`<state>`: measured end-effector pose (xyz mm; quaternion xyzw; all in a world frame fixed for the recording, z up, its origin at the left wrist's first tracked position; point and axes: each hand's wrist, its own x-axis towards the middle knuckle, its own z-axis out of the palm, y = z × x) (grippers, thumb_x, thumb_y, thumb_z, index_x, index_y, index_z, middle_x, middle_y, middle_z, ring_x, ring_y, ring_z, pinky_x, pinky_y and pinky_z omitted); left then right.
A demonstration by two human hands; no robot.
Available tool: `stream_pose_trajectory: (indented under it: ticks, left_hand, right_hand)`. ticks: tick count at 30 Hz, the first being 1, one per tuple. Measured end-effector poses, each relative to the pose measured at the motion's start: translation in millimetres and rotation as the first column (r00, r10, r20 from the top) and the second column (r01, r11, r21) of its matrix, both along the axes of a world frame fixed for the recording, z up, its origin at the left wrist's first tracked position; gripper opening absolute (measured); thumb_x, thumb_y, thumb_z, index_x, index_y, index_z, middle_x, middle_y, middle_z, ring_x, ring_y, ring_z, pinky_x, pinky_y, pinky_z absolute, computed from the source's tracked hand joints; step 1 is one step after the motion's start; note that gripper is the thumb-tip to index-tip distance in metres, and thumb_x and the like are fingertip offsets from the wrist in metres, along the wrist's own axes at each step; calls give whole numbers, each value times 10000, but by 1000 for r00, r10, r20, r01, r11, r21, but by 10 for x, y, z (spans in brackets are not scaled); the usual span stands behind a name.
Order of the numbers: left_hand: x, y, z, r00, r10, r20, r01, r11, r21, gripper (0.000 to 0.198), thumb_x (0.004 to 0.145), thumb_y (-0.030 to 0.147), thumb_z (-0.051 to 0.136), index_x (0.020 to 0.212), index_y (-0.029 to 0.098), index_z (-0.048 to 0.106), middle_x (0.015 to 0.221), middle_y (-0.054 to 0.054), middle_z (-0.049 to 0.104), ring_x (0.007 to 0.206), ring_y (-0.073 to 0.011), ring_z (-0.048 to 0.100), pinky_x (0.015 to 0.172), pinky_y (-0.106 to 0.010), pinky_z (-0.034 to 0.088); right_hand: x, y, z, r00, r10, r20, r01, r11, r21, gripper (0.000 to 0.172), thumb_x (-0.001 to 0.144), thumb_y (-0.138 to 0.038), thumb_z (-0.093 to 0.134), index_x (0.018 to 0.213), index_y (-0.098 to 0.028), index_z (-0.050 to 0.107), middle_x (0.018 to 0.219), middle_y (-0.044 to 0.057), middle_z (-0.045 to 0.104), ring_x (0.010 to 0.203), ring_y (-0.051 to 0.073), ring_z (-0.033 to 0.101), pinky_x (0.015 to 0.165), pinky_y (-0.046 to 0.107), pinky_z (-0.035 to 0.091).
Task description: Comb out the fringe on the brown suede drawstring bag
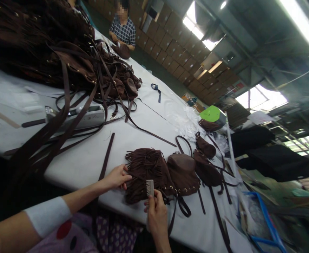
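Observation:
A dark brown fringed bag (144, 165) lies on the white-covered table in front of me. My right hand (157, 211) is closed round the handle of a small pale brush (150, 188), whose bristles face left over the bag's lower fringe. At the bag's left edge is my left hand (119, 178), thumb and fingers apart, with the fingertips touching the fringe. Close on the right, a second brown bag (182, 168) with metal eyelets rests against the fringed one. A loose dark strap (108, 151) lies above my left wrist.
A big heap of brown bags (75, 59) with trailing straps covers the table's far left, beside a white device (86, 117). Further brown bags (208, 168) lie at right, near a blue frame (265, 218). Across the table a person (124, 31) handles a brown bag.

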<state>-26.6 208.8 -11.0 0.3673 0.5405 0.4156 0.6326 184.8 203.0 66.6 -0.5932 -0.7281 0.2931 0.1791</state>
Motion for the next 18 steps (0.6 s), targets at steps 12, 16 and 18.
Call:
stream_pose_trajectory:
  ticks: [12,16,18]
  left_hand:
    - [-253,-31,250,991,-96,-96,100,995,32,301,722,432,555,600,158,539,478,2,578,375,-108,508,364,-189,318]
    - [-343,-98,378,978,-125,-165,140,987,78,273,753,390,537,633,151,597,477,-1,586,382,-119,518,378,-202,357]
    - [-413,-121,448,964,-146,-224,171,980,99,292,762,404,543,627,155,611,469,-4,585,388,-135,526,389,-220,373]
  right_hand:
    - [-822,40,3,941,68,331,-151,961,233,510,885,-122,323,1379,-143,446,968,137,670,827,221,657,699,285,467]
    - [-977,-170,-211,919,170,356,-251,948,197,479,876,-214,458,1351,-156,480,996,124,674,832,228,662,692,278,468]
    - [-973,-240,-273,932,205,298,-265,948,178,406,919,-322,457,1276,-159,559,985,114,694,854,234,669,710,277,468]
